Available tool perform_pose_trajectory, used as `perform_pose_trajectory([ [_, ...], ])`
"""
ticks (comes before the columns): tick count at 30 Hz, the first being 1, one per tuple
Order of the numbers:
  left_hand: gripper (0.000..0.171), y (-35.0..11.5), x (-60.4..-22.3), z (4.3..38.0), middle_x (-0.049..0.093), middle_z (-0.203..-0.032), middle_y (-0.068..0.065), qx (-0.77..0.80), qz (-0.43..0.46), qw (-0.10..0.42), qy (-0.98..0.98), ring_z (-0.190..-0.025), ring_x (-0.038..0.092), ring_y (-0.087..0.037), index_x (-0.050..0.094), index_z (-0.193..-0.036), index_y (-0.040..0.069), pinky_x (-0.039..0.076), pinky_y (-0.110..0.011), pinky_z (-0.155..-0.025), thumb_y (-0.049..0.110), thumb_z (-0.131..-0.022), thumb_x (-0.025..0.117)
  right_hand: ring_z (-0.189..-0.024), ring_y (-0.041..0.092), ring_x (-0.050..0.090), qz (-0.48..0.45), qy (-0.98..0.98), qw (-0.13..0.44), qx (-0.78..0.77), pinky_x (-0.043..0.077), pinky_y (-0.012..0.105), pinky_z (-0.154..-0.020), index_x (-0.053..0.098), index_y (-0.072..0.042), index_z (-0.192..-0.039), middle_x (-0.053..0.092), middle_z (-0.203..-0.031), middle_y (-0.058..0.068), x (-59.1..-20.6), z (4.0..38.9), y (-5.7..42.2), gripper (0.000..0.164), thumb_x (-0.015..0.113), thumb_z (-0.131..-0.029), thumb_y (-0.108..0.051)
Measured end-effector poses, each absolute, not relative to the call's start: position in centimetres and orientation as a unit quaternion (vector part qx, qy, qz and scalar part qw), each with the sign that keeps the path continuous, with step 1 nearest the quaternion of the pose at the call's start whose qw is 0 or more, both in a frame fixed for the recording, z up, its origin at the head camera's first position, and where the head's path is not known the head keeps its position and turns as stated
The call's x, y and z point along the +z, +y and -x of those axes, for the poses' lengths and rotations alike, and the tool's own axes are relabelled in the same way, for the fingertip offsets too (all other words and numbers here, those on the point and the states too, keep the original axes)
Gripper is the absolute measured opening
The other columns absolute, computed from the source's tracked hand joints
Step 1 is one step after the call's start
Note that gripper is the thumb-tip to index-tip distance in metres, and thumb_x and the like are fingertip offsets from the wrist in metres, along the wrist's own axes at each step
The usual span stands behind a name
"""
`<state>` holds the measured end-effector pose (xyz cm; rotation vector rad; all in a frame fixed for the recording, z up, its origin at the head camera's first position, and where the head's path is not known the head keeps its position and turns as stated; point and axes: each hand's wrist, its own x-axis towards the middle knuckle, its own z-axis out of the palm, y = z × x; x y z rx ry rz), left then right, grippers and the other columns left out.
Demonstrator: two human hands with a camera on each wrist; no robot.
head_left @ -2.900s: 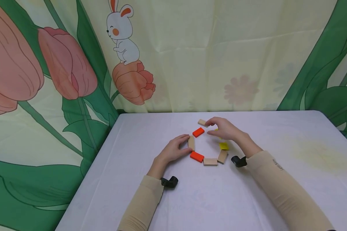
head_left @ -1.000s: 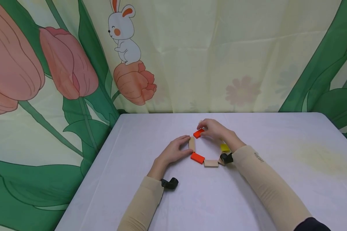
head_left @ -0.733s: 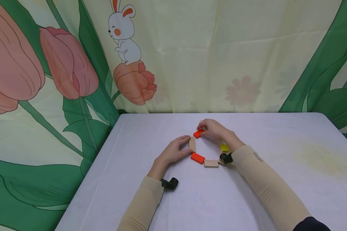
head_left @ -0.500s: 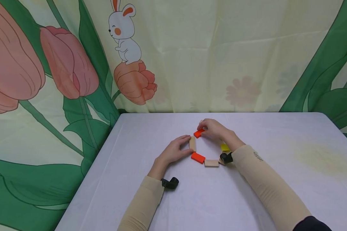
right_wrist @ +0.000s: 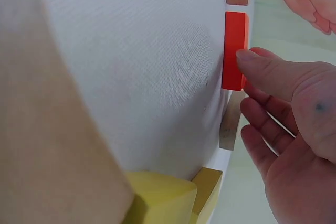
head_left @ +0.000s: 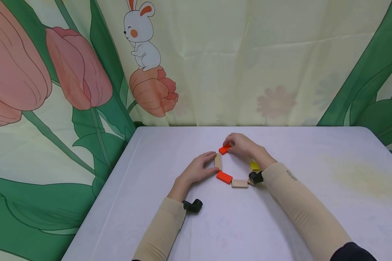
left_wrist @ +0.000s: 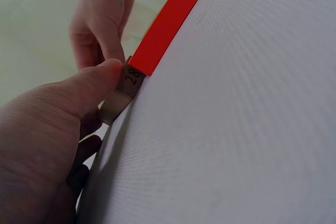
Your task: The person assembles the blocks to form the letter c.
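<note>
Small rectangular blocks form a rough ring on the white-covered table. My left hand [head_left: 198, 169] holds a plain wooden block [head_left: 218, 160] endwise, thumb at the near end and fingers at the far end. A number is written on that wooden block [left_wrist: 126, 85] in the left wrist view. At the far left of the ring, my right hand [head_left: 243, 145] pinches a red block [head_left: 223, 150] between thumb and fingers. The right wrist view shows this red block [right_wrist: 234, 51] lying between two wooden ones, with a small gap toward the left-hand block.
Another red block [head_left: 224, 177] and a wooden block [head_left: 240, 183] lie along the ring's near side. A further wooden block [head_left: 250, 182] and a yellow block [head_left: 254, 166] are partly hidden by the right wrist. Behind the table hangs a printed curtain [head_left: 215, 72].
Since the oldest frame my right hand has moved left from beside the far wooden block and taken hold of the far red block. During the last second both hands stay nearly still.
</note>
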<state>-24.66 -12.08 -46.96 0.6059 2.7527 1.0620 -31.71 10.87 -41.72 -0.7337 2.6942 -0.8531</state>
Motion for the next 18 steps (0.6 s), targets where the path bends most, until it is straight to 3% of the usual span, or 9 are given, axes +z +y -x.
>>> perform_pose_trajectory([
  [18,0.067,-12.01,-46.99,24.79,0.045,-0.154,0.0,0.352,-0.204,0.062,0.911,-0.144,0.037,-0.019,0.05,-0.151,0.017,0.034,-0.043,-0.115,0.043,-0.094,0.071,-0.115,0.033,0.054,0.255,0.919,0.114,-0.277,0.047,0.047,-0.102,0.073,-0.006,-0.118,0.061,-0.121,0.014,-41.94,32.6,10.06,0.025,0.068,-0.094,-0.002],
])
